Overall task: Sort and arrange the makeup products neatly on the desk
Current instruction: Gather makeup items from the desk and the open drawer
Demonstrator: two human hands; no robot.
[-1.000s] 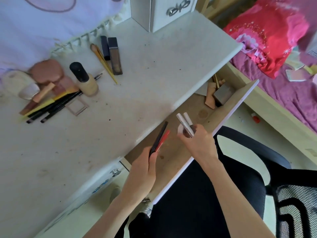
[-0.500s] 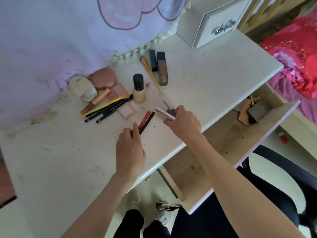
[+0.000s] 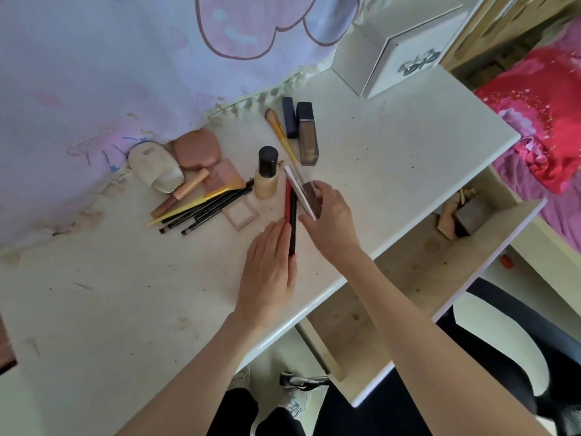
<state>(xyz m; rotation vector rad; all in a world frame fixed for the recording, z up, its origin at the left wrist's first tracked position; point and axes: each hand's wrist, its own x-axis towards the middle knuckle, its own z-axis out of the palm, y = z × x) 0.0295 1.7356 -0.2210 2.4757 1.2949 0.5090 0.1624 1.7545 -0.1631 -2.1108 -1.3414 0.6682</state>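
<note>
Pencils [image 3: 291, 215] now lie on desk [image 3: 393, 158]; left fingers [image 3: 276, 237] flat alongside; right fingers [image 3: 327, 196] pinch tubes [image 3: 301, 191]

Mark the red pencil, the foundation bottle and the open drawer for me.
red pencil [image 3: 287, 199], head view, mid-shaft.
foundation bottle [image 3: 266, 183], head view, beige body below the black cap.
drawer [image 3: 418, 259], head view, bare wooden floor.

Both forearms are bare to the edge of the view, with no sleeves, and neither the left hand [image 3: 270, 265] nor the right hand [image 3: 330, 221] shows a ring or band. Below, the legs wear black trousers [image 3: 239, 413], and the feet light-coloured sneakers [image 3: 295, 404].
</note>
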